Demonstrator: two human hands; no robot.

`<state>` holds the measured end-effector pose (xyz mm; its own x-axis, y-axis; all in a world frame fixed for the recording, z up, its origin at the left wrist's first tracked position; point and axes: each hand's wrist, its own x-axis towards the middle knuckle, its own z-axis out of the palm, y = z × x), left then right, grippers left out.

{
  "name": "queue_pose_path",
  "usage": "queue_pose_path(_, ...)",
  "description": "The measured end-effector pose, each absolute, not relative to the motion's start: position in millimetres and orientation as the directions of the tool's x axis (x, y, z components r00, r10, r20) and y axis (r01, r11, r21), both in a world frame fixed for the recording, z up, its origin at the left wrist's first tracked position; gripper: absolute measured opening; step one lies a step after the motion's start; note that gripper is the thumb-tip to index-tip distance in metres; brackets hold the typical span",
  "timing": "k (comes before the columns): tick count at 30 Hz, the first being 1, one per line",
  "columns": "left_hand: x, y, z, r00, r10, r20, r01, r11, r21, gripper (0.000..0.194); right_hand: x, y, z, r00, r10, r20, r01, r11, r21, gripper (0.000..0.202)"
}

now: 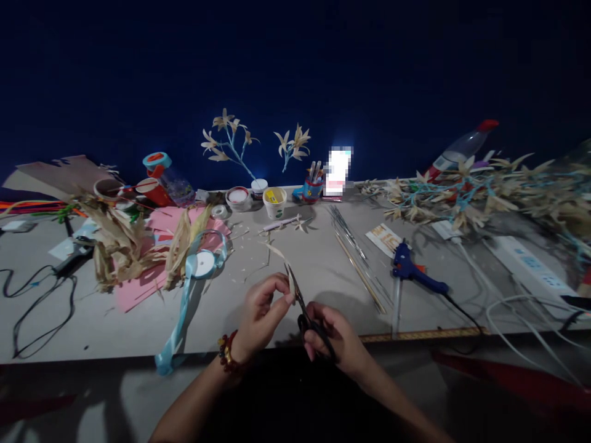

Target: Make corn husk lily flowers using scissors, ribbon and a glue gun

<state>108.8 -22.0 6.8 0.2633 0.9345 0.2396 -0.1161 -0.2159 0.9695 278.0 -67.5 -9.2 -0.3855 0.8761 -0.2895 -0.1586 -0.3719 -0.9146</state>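
My left hand [266, 311], with a beaded bracelet [227, 353] at the wrist, pinches a narrow strip of dried corn husk [292, 285] between thumb and fingers. In my right hand [333, 335] is a pair of black-handled scissors [302, 303], its blades pointing up and away beside the strip. Whether the blades touch the strip, I cannot tell. A thin curled husk piece [276, 248] shows just beyond the blade tips. Left of my hands lie dried corn husks [120, 249] on pink paper [133, 294], with a spool of light-blue ribbon [203, 263] beside them.
A blue glue gun [409, 268] and a white power strip [530, 271] with cables lie on the right. Metal wires [348, 231] rest nearer the middle. Husk flowers on blue stems [233, 144] stand at the back by a white tub [275, 204]. A lit phone [338, 172] leans there.
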Motion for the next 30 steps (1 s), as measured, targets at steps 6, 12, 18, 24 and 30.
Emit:
queue_pose_path(6, 107, -23, 7, 0.259, 0.938, 0.229, -0.094, -0.211, 0.973, 0.013, 278, -69, -7, -0.379, 0.868, -0.321, -0.124, -0.391, -0.912, 0.053)
queue_pose_path(12, 107, -22, 5, 0.267, 0.937, 0.224, -0.107, -0.203, 0.973, 0.014, 279, -69, -11, -0.387, 0.877, -0.285, -0.142, -0.362, -0.921, 0.053)
queue_pose_path(18, 108, -15, -5, 0.272, 0.937, 0.217, -0.128, -0.188, 0.974, 0.014, 279, -65, -14, -0.37, 0.883, -0.289, -0.082, -0.341, -0.937, 0.052)
queue_pose_path(24, 107, -9, -8, 0.288, 0.946, 0.153, -0.135, -0.118, 0.984, 0.018, 279, -62, -19, -0.318, 0.881, -0.349, -0.048, -0.383, -0.923, 0.051)
queue_pose_path(30, 103, 0, -12, 0.317, 0.945, 0.079, -0.161, -0.028, 0.986, 0.02, 278, -55, -30, -0.291, 0.874, -0.39, -0.044, -0.419, -0.907, 0.048)
